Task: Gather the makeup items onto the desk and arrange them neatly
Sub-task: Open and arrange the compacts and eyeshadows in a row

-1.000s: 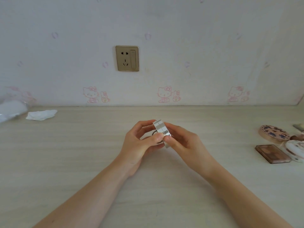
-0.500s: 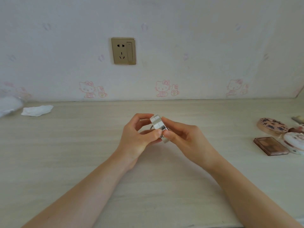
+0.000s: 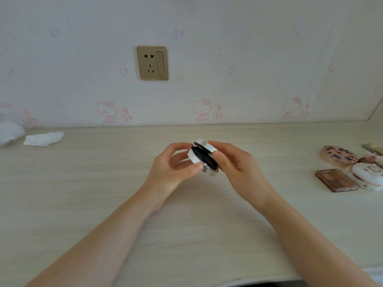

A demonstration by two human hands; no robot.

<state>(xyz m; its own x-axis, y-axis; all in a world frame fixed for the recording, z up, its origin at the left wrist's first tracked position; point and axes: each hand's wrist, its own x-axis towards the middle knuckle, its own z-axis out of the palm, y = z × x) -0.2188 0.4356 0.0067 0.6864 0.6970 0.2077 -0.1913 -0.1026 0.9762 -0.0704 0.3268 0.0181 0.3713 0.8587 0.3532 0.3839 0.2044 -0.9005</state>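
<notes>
- I am holding a round white compact (image 3: 204, 157) above the middle of the tabletop (image 3: 103, 193), below and a little to the right of the wall socket (image 3: 152, 63).
- My left hand (image 3: 172, 168) is grasping the compact's near edge between thumb and curled fingers, the thumb sitting by the small metal clasp (image 3: 205, 167).
- My right hand (image 3: 234, 164) is grasping the far half, fingers wrapped over its rim.
- The compact is standing on edge, parted slightly, with a dark interior showing between the two halves.
- My judgement: I am checking or closing it before setting it down. To do this well, I should be pressing both halves evenly until the clasp catches, keeping fingertips out of the gap.
- Then I should be lowering it flat, lid up, beside the others.
- Far to the right of the socket, a patterned round compact (image 3: 338, 155), a brown palette (image 3: 335, 180) and a white round case (image 3: 367, 176) are lying close together; the white case is touching the palette.
- Far left, a crumpled tissue (image 3: 43, 138) is lying.
</notes>
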